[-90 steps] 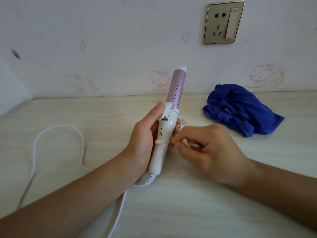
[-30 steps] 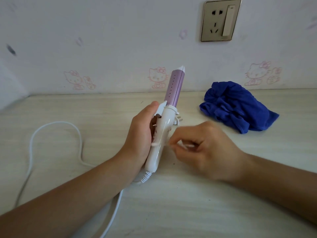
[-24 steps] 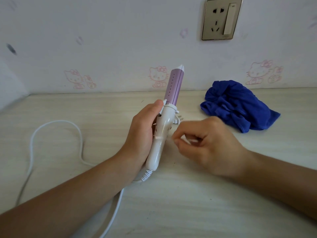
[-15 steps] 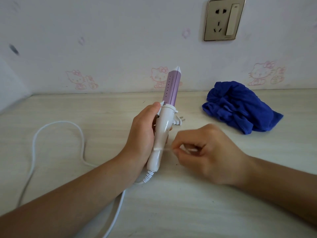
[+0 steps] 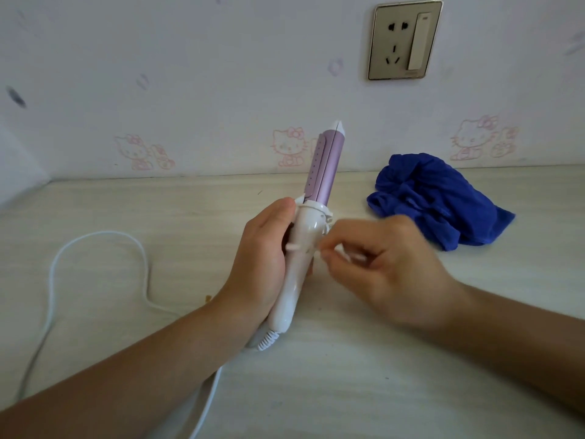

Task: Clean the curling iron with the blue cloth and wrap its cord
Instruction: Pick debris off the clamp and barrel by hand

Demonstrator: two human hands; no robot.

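Counter (image 5: 348,391): pale wood grain, spans the full width, meets the wall (image 5: 221,74) at a straight seam.

Socket plate (image 5: 404,39) on the wall at 1 o'clock, gold frame. Two outlets sit on its left half, rocker switch (image 5: 419,41) on its right.

Faint lilac flower mark (image 5: 335,65) at 9 o'clock of the plate.

Three pink cat prints low on the wall, just above the seam:
- 10 o'clock (image 5: 142,152)
- 12 o'clock (image 5: 289,147)
- 2 o'clock (image 5: 481,139)

Dark smudge (image 5: 15,96) at 10 o'clock, by the left frame edge.

Tan crumb (image 5: 208,298) on the counter between 7 and 8 o'clock.
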